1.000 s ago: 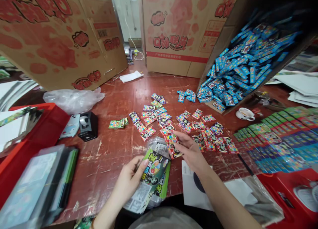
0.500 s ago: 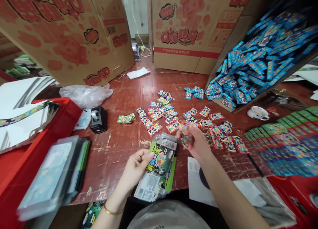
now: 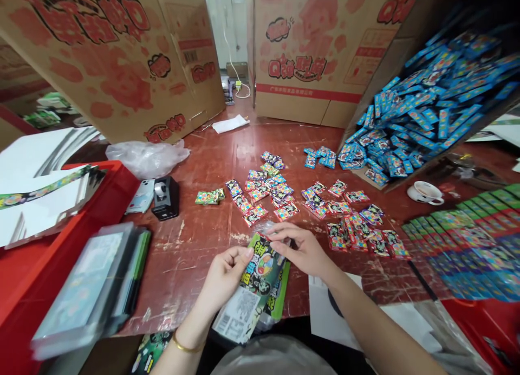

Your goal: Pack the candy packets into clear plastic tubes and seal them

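My left hand (image 3: pixel 227 272) is closed on the left edge of a green and black printed bag (image 3: pixel 260 280) with a barcode label, held over the near edge of the red-brown table (image 3: pixel 195 239). My right hand (image 3: pixel 303 247) pinches at the bag's clear top opening, its fingers pressed together on small packets that I can barely make out. Just beyond lie several small colourful candy packets (image 3: pixel 264 193) and a second cluster of them (image 3: pixel 357 223).
A tipped cardboard box spills blue packets (image 3: pixel 410 115) at the right. Rows of green, red and blue packets (image 3: pixel 471 239) lie at the right. A red crate (image 3: pixel 109 201), stacked plastic sleeves (image 3: pixel 89 283), a black tape dispenser (image 3: pixel 164 197) and a plastic bag (image 3: pixel 148 155) stand left. Large cartons (image 3: pixel 317 50) stand behind.
My right hand, which held a bunch of small packets above the table, has come down to the top opening of the bag. The left hand keeps its hold on the bag.
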A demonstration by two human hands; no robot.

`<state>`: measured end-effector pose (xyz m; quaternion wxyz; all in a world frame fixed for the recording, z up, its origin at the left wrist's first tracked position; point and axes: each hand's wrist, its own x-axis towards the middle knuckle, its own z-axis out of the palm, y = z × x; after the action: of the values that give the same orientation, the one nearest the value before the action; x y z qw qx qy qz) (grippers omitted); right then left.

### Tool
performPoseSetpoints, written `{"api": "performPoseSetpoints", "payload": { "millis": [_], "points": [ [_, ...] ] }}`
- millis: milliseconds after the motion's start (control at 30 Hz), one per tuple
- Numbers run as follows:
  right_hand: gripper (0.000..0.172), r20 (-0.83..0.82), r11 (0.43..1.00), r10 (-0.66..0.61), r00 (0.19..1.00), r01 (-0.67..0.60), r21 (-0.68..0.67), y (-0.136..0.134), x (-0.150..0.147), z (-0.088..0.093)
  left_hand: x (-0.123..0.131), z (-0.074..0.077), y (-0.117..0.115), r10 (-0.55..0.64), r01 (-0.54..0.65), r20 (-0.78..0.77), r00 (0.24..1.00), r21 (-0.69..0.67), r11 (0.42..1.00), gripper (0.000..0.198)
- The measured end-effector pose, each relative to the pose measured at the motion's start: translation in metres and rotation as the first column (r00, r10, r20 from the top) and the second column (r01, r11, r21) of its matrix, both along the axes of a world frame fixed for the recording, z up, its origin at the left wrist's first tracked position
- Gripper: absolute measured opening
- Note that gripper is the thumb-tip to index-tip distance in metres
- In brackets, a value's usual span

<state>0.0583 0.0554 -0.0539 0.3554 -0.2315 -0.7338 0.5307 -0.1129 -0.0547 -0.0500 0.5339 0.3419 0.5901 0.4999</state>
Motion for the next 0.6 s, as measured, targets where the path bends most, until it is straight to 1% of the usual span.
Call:
{"api": "performPoseSetpoints", "payload": {
  "millis": [67, 100, 167, 200, 233, 267, 300, 333, 367, 400, 433, 467, 533, 567, 600],
  "points": [
    [0.01, 0.03, 0.998, -0.031, 0.999, 0.029, 0.058, -0.004, -0.006, 0.001, -0.002, 0.0, 0.001, -0.005, 0.005, 0.051, 0.999, 0.0, 1.0, 0.034],
    [0.01, 0.051, 0.996, -0.028, 0.998, 0.024, 0.085, -0.006, -0.01, 0.003, -0.003, 0.0, 0.001, -0.006, 0.006, 0.077, 0.997, 0.002, 1.0, 0.031],
    [0.011, 0.085, 0.991, -0.012, 0.996, 0.001, 0.13, -0.009, -0.015, 0.01, -0.009, -0.001, 0.002, 0.011, -0.013, 0.151, 0.988, 0.012, 1.0, 0.025],
    [0.01, 0.082, 0.988, -0.028, 0.996, 0.015, 0.153, -0.009, -0.015, 0.015, -0.013, -0.002, 0.002, 0.026, -0.032, 0.21, 0.977, 0.023, 0.999, 0.022],
    [0.01, 0.049, 0.982, -0.08, 0.996, 0.07, 0.178, -0.009, -0.015, 0.021, -0.018, -0.004, 0.002, 0.038, -0.05, 0.28, 0.959, 0.033, 0.998, 0.022],
    [0.012, -0.017, 0.965, -0.172, 0.985, 0.172, 0.196, -0.009, -0.012, 0.026, -0.023, -0.006, 0.002, 0.045, -0.064, 0.347, 0.937, 0.043, 0.997, 0.029],
    [0.014, -0.104, 0.932, -0.287, 0.952, 0.302, 0.198, -0.007, -0.008, 0.03, -0.028, -0.01, 0.002, 0.046, -0.072, 0.406, 0.913, 0.049, 0.996, 0.039],
    [0.017, -0.186, 0.889, -0.389, 0.902, 0.42, 0.179, -0.005, -0.004, 0.032, -0.033, -0.014, 0.002, 0.046, -0.076, 0.452, 0.891, 0.05, 0.996, 0.047],
    [0.018, -0.244, 0.855, -0.457, 0.855, 0.498, 0.144, -0.002, 0.001, 0.031, -0.037, -0.019, 0.001, 0.048, -0.08, 0.482, 0.875, 0.045, 0.996, 0.05],
    [0.019, -0.267, 0.84, -0.494, 0.827, 0.534, 0.1, 0.0, 0.005, 0.028, -0.04, -0.026, 0.001, 0.058, -0.086, 0.502, 0.863, 0.033, 0.996, 0.049],
    [0.018, -0.25, 0.848, -0.5, 0.829, 0.528, 0.056, 0.002, 0.008, 0.023, -0.043, -0.032, 0.0, 0.077, -0.101, 0.52, 0.851, 0.017, 0.995, 0.045],
    [0.018, -0.207, 0.868, -0.482, 0.852, 0.496, 0.019, 0.003, 0.01, 0.018, -0.045, -0.04, -0.001, 0.101, -0.12, 0.547, 0.831, -0.001, 0.993, 0.039],
    [0.015, -0.103, 0.913, -0.408, 0.907, 0.408, -0.023, -0.002, 0.011, 0.012, -0.046, -0.053, -0.002, 0.138, -0.147, 0.611, 0.78, -0.035, 0.988, 0.031],
    [0.013, -0.063, 0.93, -0.367, 0.928, 0.367, -0.016, -0.008, 0.011, 0.014, -0.046, -0.058, -0.003, 0.15, -0.155, 0.644, 0.75, -0.049, 0.987, 0.031],
    [0.012, -0.044, 0.946, -0.324, 0.945, 0.325, 0.012, -0.017, 0.011, 0.021, -0.046, -0.062, -0.003, 0.157, -0.158, 0.677, 0.719, -0.061, 0.986, 0.031]
  ]
}}
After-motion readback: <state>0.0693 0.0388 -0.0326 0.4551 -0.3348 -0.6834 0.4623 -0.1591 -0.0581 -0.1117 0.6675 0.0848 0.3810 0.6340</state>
